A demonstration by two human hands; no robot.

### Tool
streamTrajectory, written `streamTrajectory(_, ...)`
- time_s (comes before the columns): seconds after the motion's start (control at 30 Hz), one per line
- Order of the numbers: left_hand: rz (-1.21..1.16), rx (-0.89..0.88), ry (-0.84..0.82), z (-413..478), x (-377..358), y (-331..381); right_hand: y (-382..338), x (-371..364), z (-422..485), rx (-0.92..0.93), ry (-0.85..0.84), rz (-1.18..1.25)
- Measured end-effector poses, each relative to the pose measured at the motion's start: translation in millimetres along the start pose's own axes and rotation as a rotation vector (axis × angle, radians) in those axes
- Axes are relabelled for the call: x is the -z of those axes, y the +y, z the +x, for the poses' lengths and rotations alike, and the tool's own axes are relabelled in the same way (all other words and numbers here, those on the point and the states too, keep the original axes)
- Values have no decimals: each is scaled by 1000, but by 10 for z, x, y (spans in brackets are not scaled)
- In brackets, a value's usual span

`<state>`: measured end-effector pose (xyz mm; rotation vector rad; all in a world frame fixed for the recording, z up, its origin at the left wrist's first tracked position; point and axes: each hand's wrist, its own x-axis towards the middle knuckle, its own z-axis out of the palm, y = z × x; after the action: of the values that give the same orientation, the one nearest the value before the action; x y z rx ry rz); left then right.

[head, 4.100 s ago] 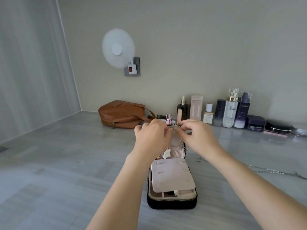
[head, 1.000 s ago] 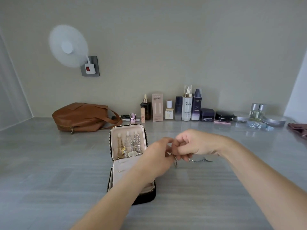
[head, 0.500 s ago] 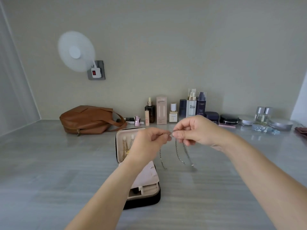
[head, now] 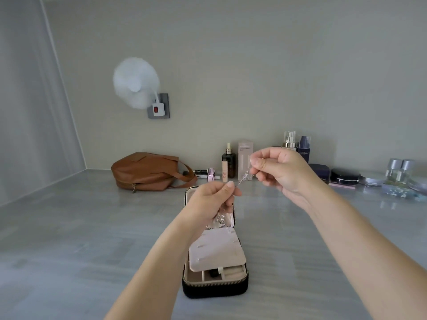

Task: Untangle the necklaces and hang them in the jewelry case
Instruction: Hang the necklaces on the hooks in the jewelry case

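Observation:
A thin silver necklace (head: 244,177) stretches in the air between my two hands. My left hand (head: 211,200) pinches its lower end, and the rest of the chain hangs below that hand in front of the case lid. My right hand (head: 278,170) pinches the upper end, higher and to the right. Beneath my hands stands the black jewelry case (head: 216,286), open, with a pink lining and a pink inner flap (head: 216,250). Its upright lid is mostly hidden behind my left hand, so the necklaces hung there are hard to make out.
A brown leather bag (head: 147,172) lies at the back left of the grey counter. Several cosmetic bottles and boxes (head: 245,161) and jars (head: 345,176) line the back wall to the right. A white fan (head: 136,83) is plugged into the wall socket.
My hands have lifted and spread apart, the right one going up and right, which pulls the chain taut. The view has swung so the case sits lower and more central.

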<state>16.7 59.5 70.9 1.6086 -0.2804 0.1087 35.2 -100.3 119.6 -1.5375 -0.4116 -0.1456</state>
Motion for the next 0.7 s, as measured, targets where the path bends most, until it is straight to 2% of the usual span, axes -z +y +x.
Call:
streamTrajectory(0.1, 218, -92, 87, 11, 154, 41, 111, -24, 16, -34, 16, -59)
streamTrajectory(0.23, 489, -128, 79, 1, 280, 103, 205, -181, -16, 16, -4, -328)
streamTrajectory(0.3, 558, -111, 62, 0, 330, 106, 246, -347, -60, 61, -146, -359)
streamTrajectory(0.37, 579, -97, 58, -10, 379, 120, 327, -500, -109, 35, -368, -302)
streamTrajectory(0.43, 578, -54, 13, -37, 436, 134, 435, -612, -147, 17, -452, -260)
streamTrajectory(0.57, 580, 70, -40, -67, 596, 126, 528, -676, -132, 125, -250, -636)
streamTrajectory(0.7, 697, 21, 124, -65, 716, 112, 496, -720, -25, 248, -142, -853)
